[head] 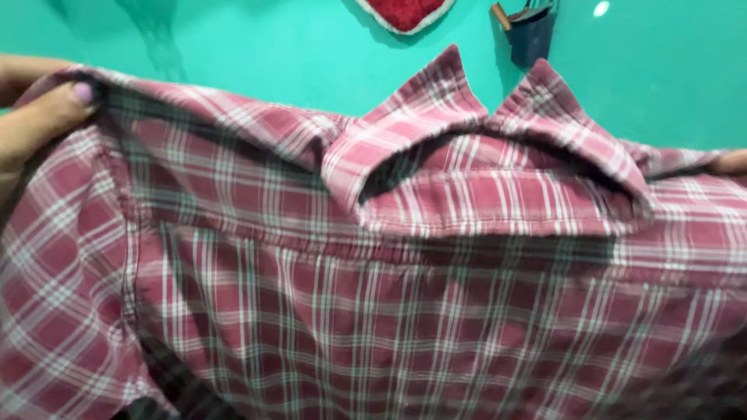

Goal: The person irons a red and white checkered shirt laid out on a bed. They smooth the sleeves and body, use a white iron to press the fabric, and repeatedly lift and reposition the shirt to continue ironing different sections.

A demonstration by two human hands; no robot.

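item: red plaid shirt (405, 311), collar up. our left hand (35, 124) pinches one shoulder seam, our right hand (731, 162), grip unclear, the other, apparently spreading it flat above the teal surface (257, 54).

A flat turquoise-green surface (257, 47) fills everything behind, smooth and slightly glossy; whether it is a table top or a floor cannot be told. At the top edge, near the middle, lies a red padded piece with a white border (406, 13), cut off by the frame. Just to its right sits a dark blue object with a tan wooden handle (532, 33). Farther right, a small bright spot of reflected light (601, 8) shines. Faint shadows darken the upper left.
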